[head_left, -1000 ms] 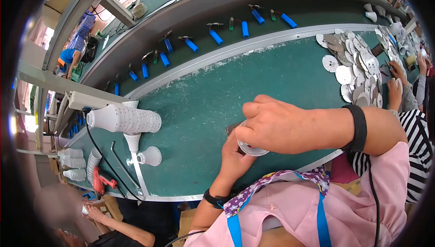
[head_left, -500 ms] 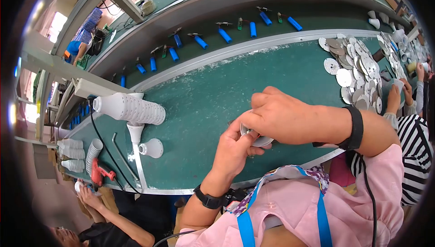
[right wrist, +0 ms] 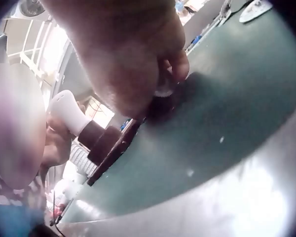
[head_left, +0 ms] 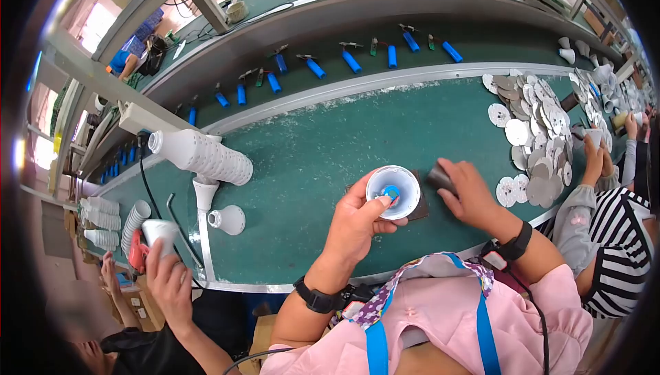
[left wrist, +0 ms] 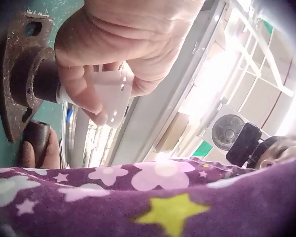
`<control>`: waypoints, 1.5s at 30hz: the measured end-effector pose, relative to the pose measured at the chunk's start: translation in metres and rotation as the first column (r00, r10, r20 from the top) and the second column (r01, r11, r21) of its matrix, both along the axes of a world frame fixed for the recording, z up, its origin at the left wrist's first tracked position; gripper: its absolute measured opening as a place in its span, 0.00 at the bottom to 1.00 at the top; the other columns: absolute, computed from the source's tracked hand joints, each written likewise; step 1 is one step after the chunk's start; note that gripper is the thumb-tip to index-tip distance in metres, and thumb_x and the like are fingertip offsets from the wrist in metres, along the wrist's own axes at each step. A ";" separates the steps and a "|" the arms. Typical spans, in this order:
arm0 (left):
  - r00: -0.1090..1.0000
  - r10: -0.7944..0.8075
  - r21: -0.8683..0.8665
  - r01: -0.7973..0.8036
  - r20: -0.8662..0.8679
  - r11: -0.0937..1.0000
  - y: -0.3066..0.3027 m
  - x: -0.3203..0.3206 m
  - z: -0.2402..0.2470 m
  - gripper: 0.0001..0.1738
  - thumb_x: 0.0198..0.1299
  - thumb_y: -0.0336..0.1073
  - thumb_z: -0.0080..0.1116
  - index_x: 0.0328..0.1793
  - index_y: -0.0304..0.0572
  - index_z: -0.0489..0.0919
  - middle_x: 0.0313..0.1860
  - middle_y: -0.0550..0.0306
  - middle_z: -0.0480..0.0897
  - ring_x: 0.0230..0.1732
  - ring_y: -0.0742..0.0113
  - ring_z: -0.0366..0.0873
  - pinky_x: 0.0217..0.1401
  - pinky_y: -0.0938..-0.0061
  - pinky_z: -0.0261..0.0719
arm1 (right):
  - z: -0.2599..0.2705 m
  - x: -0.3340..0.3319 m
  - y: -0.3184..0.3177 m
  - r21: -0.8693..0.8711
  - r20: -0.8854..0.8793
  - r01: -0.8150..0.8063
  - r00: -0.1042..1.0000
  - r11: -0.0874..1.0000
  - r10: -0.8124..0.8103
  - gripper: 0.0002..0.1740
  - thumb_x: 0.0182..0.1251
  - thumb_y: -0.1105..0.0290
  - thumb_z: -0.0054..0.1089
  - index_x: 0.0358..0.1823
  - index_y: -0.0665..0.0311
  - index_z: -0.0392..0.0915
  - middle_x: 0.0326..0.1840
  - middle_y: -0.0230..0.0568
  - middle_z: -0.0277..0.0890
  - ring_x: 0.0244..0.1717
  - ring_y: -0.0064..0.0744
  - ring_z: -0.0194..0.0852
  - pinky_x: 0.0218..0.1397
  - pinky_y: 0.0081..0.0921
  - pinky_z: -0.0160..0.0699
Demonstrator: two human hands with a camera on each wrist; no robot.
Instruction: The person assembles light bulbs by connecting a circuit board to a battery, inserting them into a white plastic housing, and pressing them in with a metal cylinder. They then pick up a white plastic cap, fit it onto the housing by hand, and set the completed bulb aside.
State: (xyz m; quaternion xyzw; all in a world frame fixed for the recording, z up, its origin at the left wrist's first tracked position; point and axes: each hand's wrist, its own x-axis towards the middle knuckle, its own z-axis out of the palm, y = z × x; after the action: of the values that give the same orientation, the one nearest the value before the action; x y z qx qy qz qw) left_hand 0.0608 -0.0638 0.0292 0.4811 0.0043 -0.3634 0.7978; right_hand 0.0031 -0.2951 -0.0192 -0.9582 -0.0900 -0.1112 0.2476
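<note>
My left hand (head_left: 352, 222) grips a white cone-shaped housing (head_left: 411, 204), its wide mouth facing up and a blue part (head_left: 390, 191) inside, the thumb over the rim. In the left wrist view the housing (left wrist: 113, 96) is above a rusty metal fixture (left wrist: 23, 74) with a flat base; that base (head_left: 421, 211) shows partly beneath the housing in the head view. To the right, my right hand (head_left: 476, 195) holds a dark cylinder (head_left: 440, 177) between thumb and fingers, apart from the housing. In the right wrist view the right hand (right wrist: 133, 59) mostly covers what it holds.
Stacked white housings (head_left: 206, 158) and a single one (head_left: 228, 219) are at the left, near a bent metal rod (head_left: 182, 230) and red tool (head_left: 138, 252). Round metal discs (head_left: 540, 134) lie at the right. Blue cylinders (head_left: 350, 61) line the back shelf. Other people's hands are at both sides.
My right hand has moved off the housing to the right and now holds the dark cylinder. The housing's open mouth and blue part have come into view. At the left, another person's hand has risen with a white housing.
</note>
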 end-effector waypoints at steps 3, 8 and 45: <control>1.000 0.000 -0.005 0.000 -0.003 1.000 0.001 0.000 -0.002 0.26 0.54 0.32 0.51 0.62 0.39 0.65 0.43 0.52 0.78 0.31 0.67 0.81 0.26 0.83 0.80 | 0.061 0.012 0.012 0.149 0.139 -0.015 0.990 0.989 -0.006 0.32 0.44 0.70 0.63 0.55 0.63 0.66 0.35 0.44 0.68 0.34 0.44 0.66 0.36 0.34 0.69; 1.000 0.005 -0.043 -0.005 -0.009 0.999 -0.001 0.001 -0.001 0.25 0.55 0.31 0.51 0.61 0.39 0.66 0.42 0.52 0.79 0.30 0.68 0.81 0.25 0.84 0.80 | 0.109 0.030 0.046 -0.023 0.316 -0.247 0.918 0.969 0.241 0.31 0.40 0.69 0.65 0.52 0.59 0.70 0.30 0.40 0.66 0.29 0.41 0.65 0.29 0.32 0.70; 0.993 -0.121 -0.204 0.119 -0.001 0.972 0.014 0.003 -0.009 0.29 0.55 0.32 0.49 0.65 0.38 0.60 0.49 0.53 0.75 0.40 0.66 0.80 0.32 0.83 0.78 | 0.141 0.033 0.054 -0.187 0.059 -0.147 0.985 0.971 0.160 0.28 0.41 0.68 0.63 0.50 0.52 0.72 0.30 0.41 0.66 0.34 0.41 0.68 0.31 0.34 0.72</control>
State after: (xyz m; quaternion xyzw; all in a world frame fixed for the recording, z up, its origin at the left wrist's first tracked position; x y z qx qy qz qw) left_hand 0.0638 -0.0500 0.0203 0.3938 -0.0568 -0.4127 0.8194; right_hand 0.0364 -0.2414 0.1219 -0.9622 -0.1827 -0.1182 0.1636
